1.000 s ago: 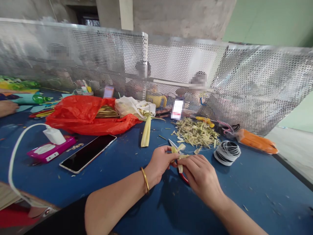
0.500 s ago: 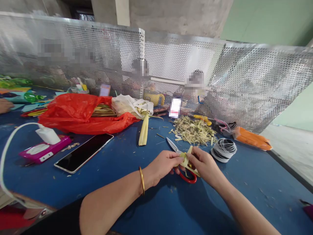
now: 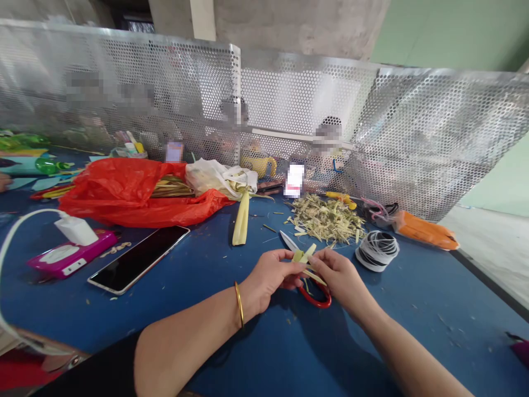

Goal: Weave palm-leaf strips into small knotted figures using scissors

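Observation:
My left hand (image 3: 268, 275) and my right hand (image 3: 341, 275) meet over the blue table (image 3: 256, 353). Both pinch a small folded strip of pale green palm leaf (image 3: 305, 258) between their fingertips. A gold bangle sits on my left wrist. Red-handled scissors (image 3: 308, 275) lie on the table right under my hands, blades pointing away from me.
A heap of leaf trimmings (image 3: 328, 219) lies behind the hands, with a coil of thread (image 3: 377, 251) to its right. A red plastic bag (image 3: 132, 193) of leaves, a loose leaf strip (image 3: 242, 220), a phone (image 3: 138, 257) and a pink power bank (image 3: 68, 255) lie to the left. A perforated metal screen (image 3: 289, 110) stands behind.
My hands turned the leaf strip and drew slightly closer together. The view drifted a little, and the scissors' red handle came into view from under my right hand.

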